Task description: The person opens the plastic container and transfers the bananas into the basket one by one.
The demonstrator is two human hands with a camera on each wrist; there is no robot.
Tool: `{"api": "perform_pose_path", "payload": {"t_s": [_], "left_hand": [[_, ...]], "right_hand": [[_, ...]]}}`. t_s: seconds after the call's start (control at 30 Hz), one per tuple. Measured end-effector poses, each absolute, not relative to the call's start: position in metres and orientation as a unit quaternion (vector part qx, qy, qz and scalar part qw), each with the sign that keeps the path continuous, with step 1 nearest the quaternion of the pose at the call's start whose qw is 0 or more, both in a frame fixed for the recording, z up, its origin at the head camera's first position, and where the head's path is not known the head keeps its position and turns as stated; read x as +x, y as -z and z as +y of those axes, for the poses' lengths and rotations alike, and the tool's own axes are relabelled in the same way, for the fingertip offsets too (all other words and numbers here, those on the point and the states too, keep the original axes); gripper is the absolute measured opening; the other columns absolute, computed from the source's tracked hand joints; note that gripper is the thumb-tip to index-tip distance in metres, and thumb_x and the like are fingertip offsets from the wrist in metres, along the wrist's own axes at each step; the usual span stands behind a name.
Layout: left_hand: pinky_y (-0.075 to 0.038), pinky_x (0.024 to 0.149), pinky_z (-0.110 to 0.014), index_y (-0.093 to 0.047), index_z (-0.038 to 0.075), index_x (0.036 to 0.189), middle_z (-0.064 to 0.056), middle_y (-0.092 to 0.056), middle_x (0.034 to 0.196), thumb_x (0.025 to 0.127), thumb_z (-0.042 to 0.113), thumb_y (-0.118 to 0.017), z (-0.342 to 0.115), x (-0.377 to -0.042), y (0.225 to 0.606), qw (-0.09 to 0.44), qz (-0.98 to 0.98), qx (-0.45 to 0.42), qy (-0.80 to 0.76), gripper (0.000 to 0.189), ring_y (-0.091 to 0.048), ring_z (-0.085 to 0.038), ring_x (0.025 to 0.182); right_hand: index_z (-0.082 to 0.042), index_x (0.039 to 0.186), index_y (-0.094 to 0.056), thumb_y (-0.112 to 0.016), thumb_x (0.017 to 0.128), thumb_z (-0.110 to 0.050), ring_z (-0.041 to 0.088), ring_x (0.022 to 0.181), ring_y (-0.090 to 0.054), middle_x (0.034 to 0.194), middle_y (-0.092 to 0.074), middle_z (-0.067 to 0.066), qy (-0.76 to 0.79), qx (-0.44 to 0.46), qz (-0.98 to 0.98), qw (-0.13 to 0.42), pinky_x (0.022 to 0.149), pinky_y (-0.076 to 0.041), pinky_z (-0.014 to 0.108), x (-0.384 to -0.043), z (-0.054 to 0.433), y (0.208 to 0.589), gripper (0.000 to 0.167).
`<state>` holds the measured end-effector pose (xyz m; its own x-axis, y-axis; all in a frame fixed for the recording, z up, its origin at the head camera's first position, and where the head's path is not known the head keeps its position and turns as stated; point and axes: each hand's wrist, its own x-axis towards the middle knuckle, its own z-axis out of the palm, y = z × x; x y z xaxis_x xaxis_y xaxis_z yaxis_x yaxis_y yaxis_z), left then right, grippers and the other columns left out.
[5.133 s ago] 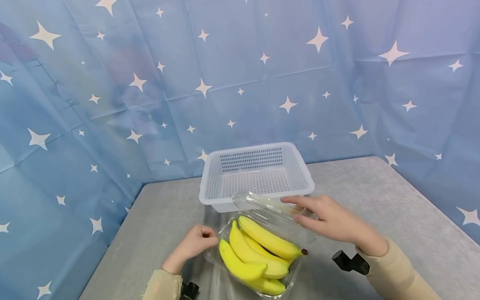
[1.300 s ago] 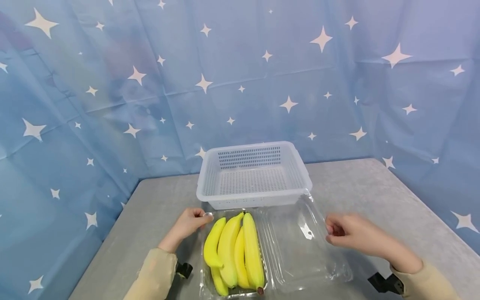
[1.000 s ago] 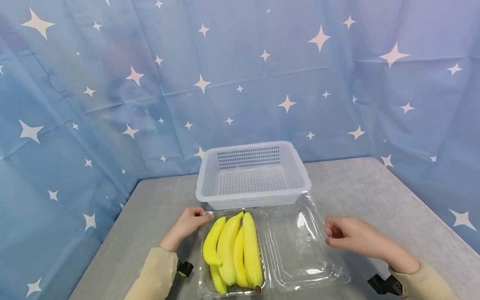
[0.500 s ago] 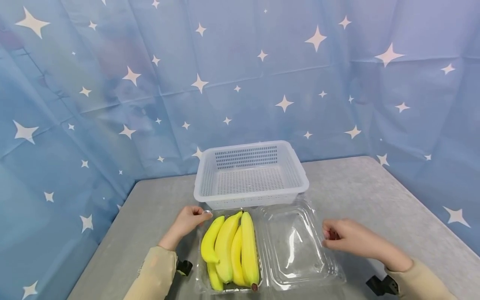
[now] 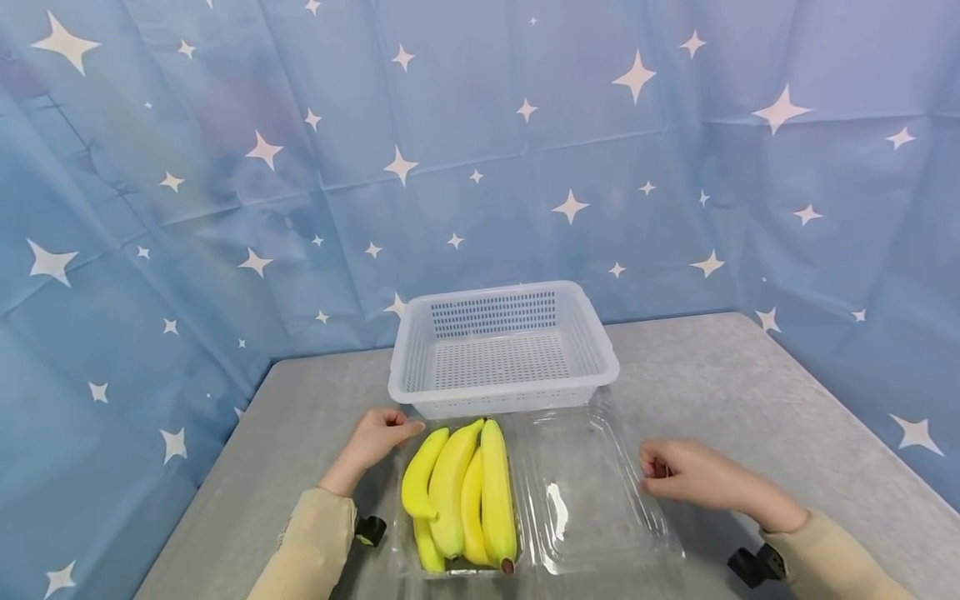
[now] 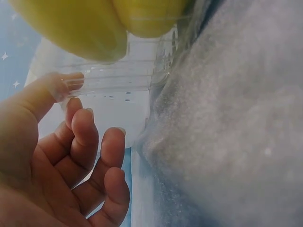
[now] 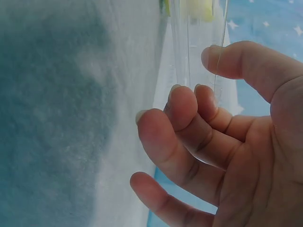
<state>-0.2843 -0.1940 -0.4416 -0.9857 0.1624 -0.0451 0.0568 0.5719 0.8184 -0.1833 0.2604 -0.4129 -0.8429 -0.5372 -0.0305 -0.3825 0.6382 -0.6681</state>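
At far left, a blue backdrop [image 5: 187, 375] patterned with white four-pointed stars borders the grey tabletop [image 5: 315, 408] and continues behind it to the right. Next, a beige sleeve [image 5: 307, 542] with a black wrist-mounted device [image 5: 371, 531] leads to the left hand [image 5: 373, 440], whose thumb and forefinger pinch the upper left corner of a clear plastic container [image 5: 402, 562]; the left wrist view shows the other fingers curled loosely beneath the rim. The container lies on the tabletop, and its left half holds several yellow bananas [image 5: 452, 492], side by side and roughly lengthwise, one dark tip pointing toward the viewer. Just behind the container stands a white perforated basket [image 5: 510, 386], upright. To the right of the bananas, the container's transparent lid [image 5: 592, 467] is folded out nearly flat, a bright reflection on its surface. The right hand [image 5: 693, 477], fingers curled, pinches the lid's outer edge between thumb and forefinger. Farthest right are a second beige sleeve [image 5: 832, 558] and black device [image 5: 753, 567].
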Motion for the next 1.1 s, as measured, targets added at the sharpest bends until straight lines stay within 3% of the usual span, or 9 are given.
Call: {"api": "perform_pose_path", "payload": {"t_s": [0.57, 1.1], "left_hand": [[-0.028, 0.048, -0.029, -0.055, 0.010, 0.059, -0.009, -0.053, 0.055, 0.085, 0.030, -0.074, -0.193, -0.295, 0.444, 0.058, 0.889, 0.046, -0.452, 0.038, -0.030, -0.015, 0.046], [-0.041, 0.052, -0.030, -0.059, 0.007, 0.062, -0.005, -0.055, 0.055, 0.086, 0.030, -0.073, -0.191, -0.300, 0.446, 0.064, 0.884, 0.031, -0.463, 0.036, -0.046, -0.017, 0.051]], "right_hand": [[-0.014, 0.078, -0.050, -0.065, 0.092, -0.019, 0.002, 0.049, -0.041, 0.060, -0.045, -0.011, 0.345, -0.260, 0.892, 0.134, 0.047, -0.035, 0.023, -0.199, 0.263, 0.424, 0.021], [-0.012, 0.077, -0.048, -0.064, 0.093, -0.022, 0.004, 0.047, -0.043, 0.059, -0.047, -0.010, 0.360, -0.254, 0.882, 0.166, 0.047, -0.036, 0.023, -0.205, 0.262, 0.435, 0.025]]}}
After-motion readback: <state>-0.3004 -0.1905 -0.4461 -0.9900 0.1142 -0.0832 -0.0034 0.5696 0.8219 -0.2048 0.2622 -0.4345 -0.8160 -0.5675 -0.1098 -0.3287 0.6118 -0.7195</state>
